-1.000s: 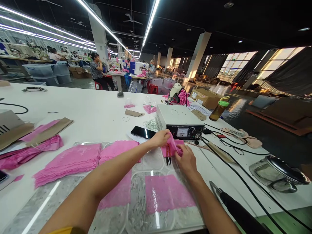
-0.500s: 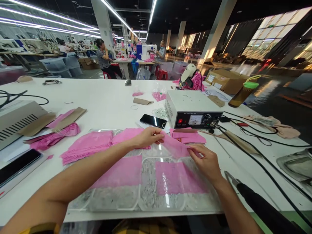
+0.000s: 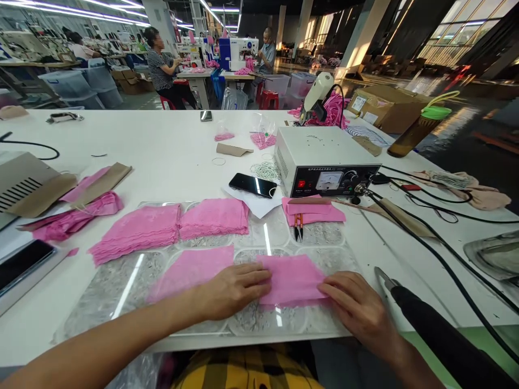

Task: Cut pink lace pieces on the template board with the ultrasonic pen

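Note:
A pink fabric piece (image 3: 292,278) lies on a clear plastic mat with rounded panels (image 3: 263,319) in front of me. My left hand (image 3: 235,292) rests flat at its left edge, fingers stretched together over the cloth. At the right edge, the extended fingertips of my right hand (image 3: 357,302) touch the fabric. Another pink piece (image 3: 198,267) lies to the left, partly covered by my left forearm. Behind are two stacks of cut pink pieces, a left stack (image 3: 138,229) and a middle stack (image 3: 214,217).
Thread snips (image 3: 298,229) lie on folded pink cloth (image 3: 316,210), before a control box with a dial (image 3: 328,162). A black-handled tool with a metal tip (image 3: 421,308) and cables lie right. A phone (image 3: 252,185) rests on paper. Coworkers sit at sewing machines beyond.
The pink piece held up between my hands has come down toward me onto the mat. My fingers have gone from pinching it to lying on its edges. The view has tilted downward.

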The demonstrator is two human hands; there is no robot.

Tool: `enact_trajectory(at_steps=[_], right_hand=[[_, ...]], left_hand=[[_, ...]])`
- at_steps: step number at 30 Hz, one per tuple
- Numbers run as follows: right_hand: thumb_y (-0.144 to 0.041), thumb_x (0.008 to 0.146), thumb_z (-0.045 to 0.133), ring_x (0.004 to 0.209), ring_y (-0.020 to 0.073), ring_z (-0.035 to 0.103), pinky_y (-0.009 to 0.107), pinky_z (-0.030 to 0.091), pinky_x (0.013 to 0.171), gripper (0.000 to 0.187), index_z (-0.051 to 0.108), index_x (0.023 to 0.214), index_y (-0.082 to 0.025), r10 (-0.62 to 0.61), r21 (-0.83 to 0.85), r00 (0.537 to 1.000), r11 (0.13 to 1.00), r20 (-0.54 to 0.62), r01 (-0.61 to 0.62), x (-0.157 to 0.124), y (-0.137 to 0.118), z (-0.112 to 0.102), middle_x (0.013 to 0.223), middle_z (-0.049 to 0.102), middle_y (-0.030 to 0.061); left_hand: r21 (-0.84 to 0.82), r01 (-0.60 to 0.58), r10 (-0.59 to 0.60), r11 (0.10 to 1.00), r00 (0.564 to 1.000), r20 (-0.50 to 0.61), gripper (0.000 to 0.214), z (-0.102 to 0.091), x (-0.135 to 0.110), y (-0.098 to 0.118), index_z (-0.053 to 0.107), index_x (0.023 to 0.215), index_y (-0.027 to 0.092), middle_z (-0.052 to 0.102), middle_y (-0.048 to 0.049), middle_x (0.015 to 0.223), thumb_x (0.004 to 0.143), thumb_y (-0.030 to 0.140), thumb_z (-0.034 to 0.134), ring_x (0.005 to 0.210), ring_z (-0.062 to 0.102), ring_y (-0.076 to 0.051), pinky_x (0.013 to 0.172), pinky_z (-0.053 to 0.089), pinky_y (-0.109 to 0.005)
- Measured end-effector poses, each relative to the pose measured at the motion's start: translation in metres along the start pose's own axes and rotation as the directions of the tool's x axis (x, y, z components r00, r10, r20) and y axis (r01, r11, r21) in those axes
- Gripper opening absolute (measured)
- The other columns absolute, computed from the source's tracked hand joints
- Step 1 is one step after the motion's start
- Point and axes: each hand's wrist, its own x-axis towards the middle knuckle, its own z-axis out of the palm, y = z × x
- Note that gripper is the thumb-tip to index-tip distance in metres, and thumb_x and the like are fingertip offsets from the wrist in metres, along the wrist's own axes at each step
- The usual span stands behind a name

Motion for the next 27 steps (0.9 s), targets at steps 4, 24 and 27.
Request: enact_trajectory(at_steps=[4,24,27], right_hand=[[0.004,0.085,0.054,0.082,0.0156,0.065,0.031,0.056,0.073,0.032,0.066,0.102,-0.021,0.025,0.001,1.000,1.000,-0.014,-0.025,0.002,0.003,-0.001,0.084,0.070,0.0047],[-0.001,0.083,0.052,0.083,0.0172,0.067,0.032,0.060,0.071,0.032,0.067,0.099,-0.025,0.372,0.122,0.928,0.921,0.001,-0.369,-0.025,0.003,0.002,0.088,0.069,0.0034],[-0.002,0.082,0.051,0.083,0.0184,0.067,0.034,0.059,0.072,0.032,0.067,0.098,-0.025,0.390,0.127,0.921,0.914,-0.012,-0.386,-0.025,0.003,0.003,0.087,0.069,0.0038]], left_hand=[[0.116,-0.040,0.036,0.992,0.999,0.037,0.030,-0.002,0.001,0.003,0.064,0.119,0.006,0.067,-0.0171,0.126,0.100,0.011,0.041,0.125,0.059,-0.027,0.109,0.047,-0.040],[0.012,0.201,-0.201,0.979,0.974,0.099,0.018,0.000,0.048,0.029,0.064,0.098,0.015,0.067,-0.0100,0.099,0.099,0.018,0.046,0.085,0.063,-0.021,0.075,0.053,-0.034],[-0.123,0.321,-0.287,0.939,0.929,0.235,0.010,0.015,0.090,0.035,0.065,0.092,0.015,0.065,-0.0073,0.091,0.093,0.024,0.061,0.085,0.062,-0.022,0.076,0.052,-0.033]])
